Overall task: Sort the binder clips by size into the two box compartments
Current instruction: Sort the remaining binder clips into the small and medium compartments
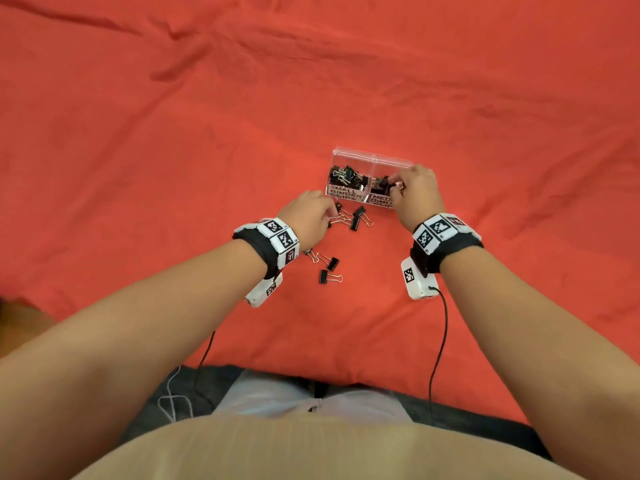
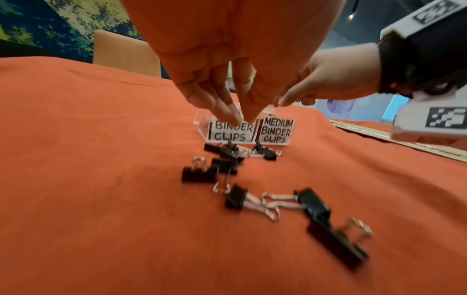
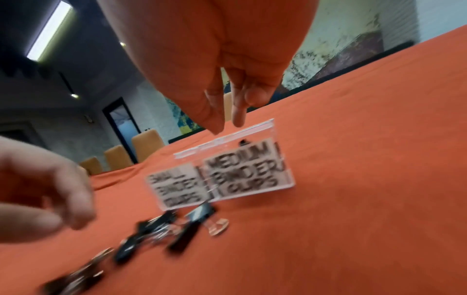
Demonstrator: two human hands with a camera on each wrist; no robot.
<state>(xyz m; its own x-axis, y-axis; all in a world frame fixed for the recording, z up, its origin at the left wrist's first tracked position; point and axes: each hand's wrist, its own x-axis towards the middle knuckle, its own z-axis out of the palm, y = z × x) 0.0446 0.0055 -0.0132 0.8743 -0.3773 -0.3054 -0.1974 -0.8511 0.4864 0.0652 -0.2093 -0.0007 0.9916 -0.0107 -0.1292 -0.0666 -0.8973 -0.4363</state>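
A clear two-compartment box (image 1: 372, 157) stands on the red cloth, labelled SMALL BINDER CLIPS on its left half and MEDIUM BINDER CLIPS on its right half (image 2: 276, 130) (image 3: 252, 171). Both halves hold black clips. My right hand (image 1: 394, 188) (image 3: 227, 127) hovers over the medium compartment, fingers pointing down and slightly apart, with nothing visible between them. Just in front of the box, my left hand (image 1: 329, 211) (image 2: 242, 120) reaches down over a cluster of loose black binder clips (image 1: 355, 216) (image 2: 225, 159); its fingertips are close together and hold nothing. More loose clips (image 1: 329, 268) (image 2: 313, 205) lie nearer me.
Wrinkled red cloth (image 1: 207, 133) covers the whole table. Cables (image 1: 438, 341) run from both wrist cameras back toward my body at the table's near edge. Orange chairs (image 3: 146, 143) stand beyond the far side.
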